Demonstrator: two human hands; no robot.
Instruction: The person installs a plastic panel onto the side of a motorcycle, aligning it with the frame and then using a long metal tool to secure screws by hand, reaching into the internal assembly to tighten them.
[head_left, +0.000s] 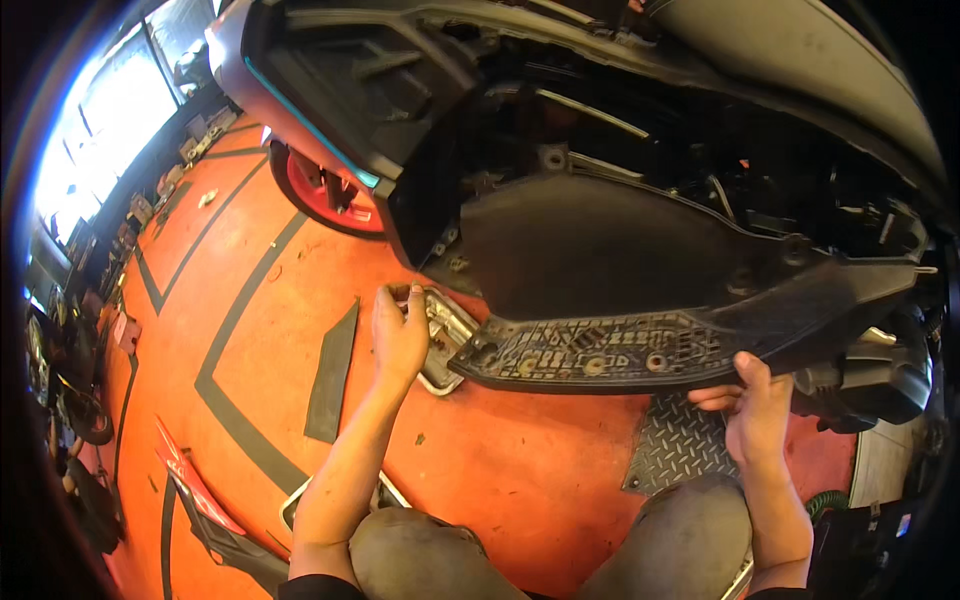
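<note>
Across the middle, a scooter (330, 110) stands with its side opened up. Along its lower side runs a black footboard panel (600, 355) with a ribbed, dirty top and several round holes. My right hand (757, 415) is closed on the panel's lower edge, thumb on top and fingers below. My left hand (400, 335) is raised beside the panel's front end, over the near side of a metal tray (440, 387). Its fingers are drawn together, and whatever they may hold is too small or hidden to make out. The tray has small parts in it.
A dark flat strip (333, 380) lies on the orange floor left of the tray. Further left is a red and black fairing piece (205, 500). A checker-patterned foot mat (680, 450) lies below the panel. Another tray (392, 490) is partly behind my left forearm. A black case (860, 550) sits right.
</note>
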